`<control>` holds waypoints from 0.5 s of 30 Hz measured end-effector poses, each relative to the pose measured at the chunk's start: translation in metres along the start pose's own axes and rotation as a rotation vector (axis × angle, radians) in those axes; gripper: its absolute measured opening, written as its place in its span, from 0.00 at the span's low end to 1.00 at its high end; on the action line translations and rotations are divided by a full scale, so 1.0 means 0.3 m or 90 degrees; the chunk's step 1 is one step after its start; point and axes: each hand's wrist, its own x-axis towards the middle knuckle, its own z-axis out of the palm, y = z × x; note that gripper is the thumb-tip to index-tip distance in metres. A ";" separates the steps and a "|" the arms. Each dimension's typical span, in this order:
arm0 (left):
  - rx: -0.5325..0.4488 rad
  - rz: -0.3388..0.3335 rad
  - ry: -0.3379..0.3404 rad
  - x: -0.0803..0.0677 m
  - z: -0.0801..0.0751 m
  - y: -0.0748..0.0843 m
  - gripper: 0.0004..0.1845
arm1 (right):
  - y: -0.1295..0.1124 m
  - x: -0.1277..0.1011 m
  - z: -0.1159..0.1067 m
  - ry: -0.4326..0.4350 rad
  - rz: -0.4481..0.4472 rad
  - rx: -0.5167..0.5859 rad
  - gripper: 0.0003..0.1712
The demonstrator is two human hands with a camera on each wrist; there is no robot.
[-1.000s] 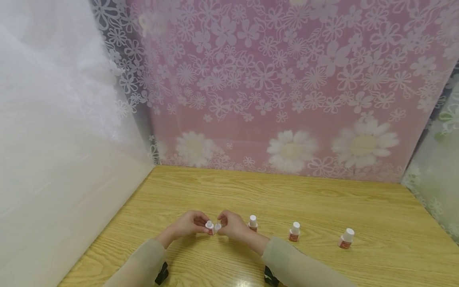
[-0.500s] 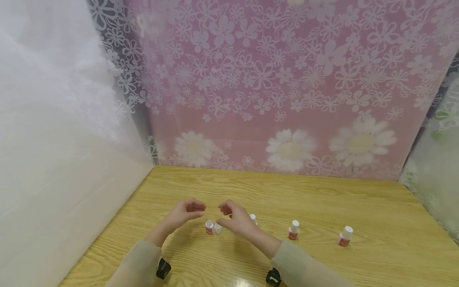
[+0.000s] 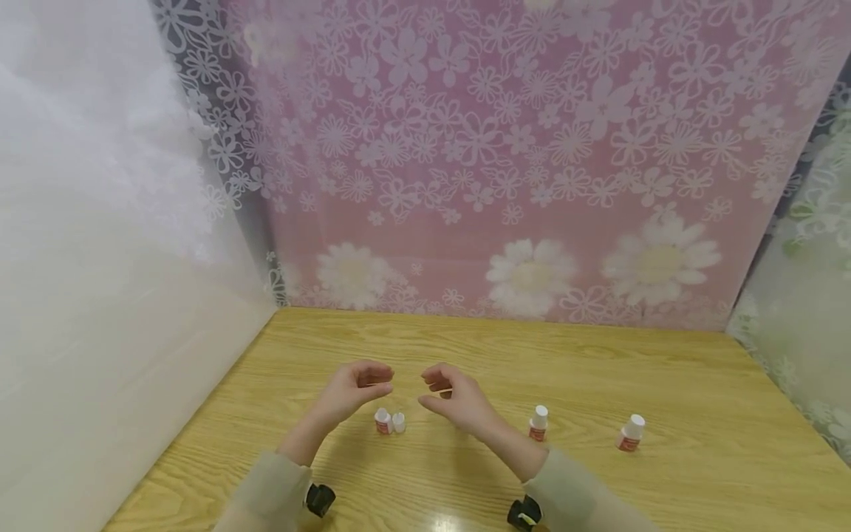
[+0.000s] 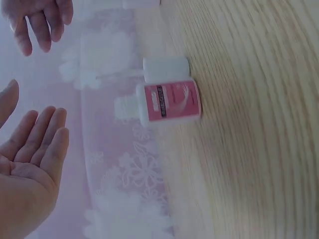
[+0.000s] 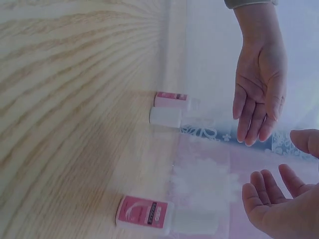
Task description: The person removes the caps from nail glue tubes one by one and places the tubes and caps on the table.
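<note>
My left hand (image 3: 352, 391) hovers above and behind a small white bottle (image 3: 383, 422) with a red-pink label, its fingers loosely bent and holding nothing. The bottle stands upright on the table without its cap, a pale narrow neck (image 4: 126, 107) showing on top. Right beside it a white cap (image 3: 399, 423) stands upside down, a thin stem (image 4: 118, 74) pointing up from it. To the right of the cap, my right hand (image 3: 462, 403) is raised with relaxed, bare fingers facing the left hand. A capped bottle (image 5: 144, 214) near it shows in the right wrist view, hidden in the head view.
Two more capped bottles, one (image 3: 538, 423) nearer and one (image 3: 629, 433) farther right, stand on the wood-grain table (image 3: 425, 480). A pink flowered sheet (image 3: 452, 185) closes off the back, and a white sheet (image 3: 133, 258) the left side.
One second ago the left hand held the uncapped bottle and the right hand the cap. Both were let go on the table; the hands rose away, the right one moving rightward.
</note>
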 end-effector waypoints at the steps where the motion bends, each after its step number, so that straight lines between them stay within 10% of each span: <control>1: 0.003 0.004 0.000 -0.001 0.007 0.008 0.20 | -0.001 -0.003 -0.006 0.005 0.004 0.004 0.17; 15: 0.027 0.048 0.023 0.031 0.112 0.063 0.19 | 0.080 -0.020 -0.095 0.063 0.036 0.000 0.17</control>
